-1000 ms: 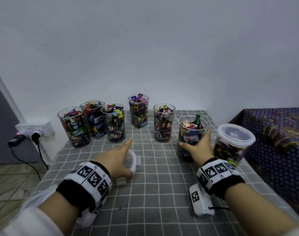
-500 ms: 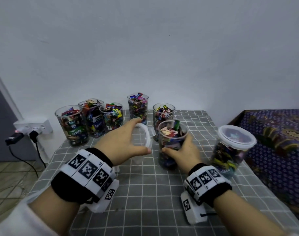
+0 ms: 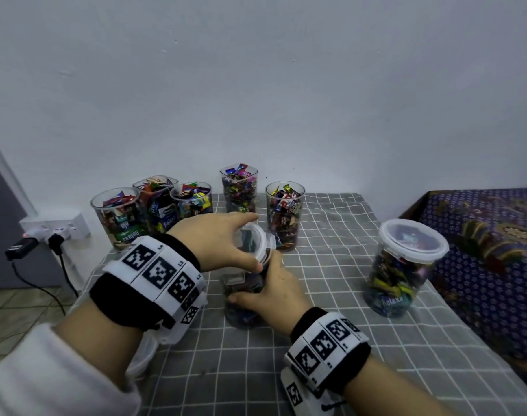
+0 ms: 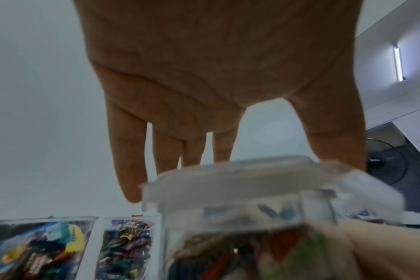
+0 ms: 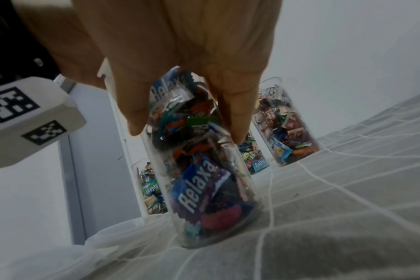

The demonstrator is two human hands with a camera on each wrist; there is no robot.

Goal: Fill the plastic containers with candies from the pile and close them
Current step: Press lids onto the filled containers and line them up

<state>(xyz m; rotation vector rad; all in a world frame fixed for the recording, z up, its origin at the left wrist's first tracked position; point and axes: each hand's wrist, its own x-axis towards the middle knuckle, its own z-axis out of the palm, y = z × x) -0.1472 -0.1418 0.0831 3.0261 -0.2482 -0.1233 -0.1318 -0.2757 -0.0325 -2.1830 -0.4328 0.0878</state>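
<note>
A: Where's the jar (image 3: 244, 298)?
B: On the cloth (image 3: 331, 349), nearer the person than the row of open jars (image 3: 193, 205). The right hand (image 3: 275, 298) wraps its side.
A: And the left hand (image 3: 217, 240)?
B: Fingers spread round the lid (image 3: 257, 240), which sits tilted on the jar's rim. A lidded jar (image 3: 404, 265) stands well off to the right.

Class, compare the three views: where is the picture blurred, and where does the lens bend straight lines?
Left wrist view: the lid and the jar under it are smeared by blur. Right wrist view: sharper, labels readable on the jar, but the tablecloth grid curves. Head view: mostly sharp.
</note>
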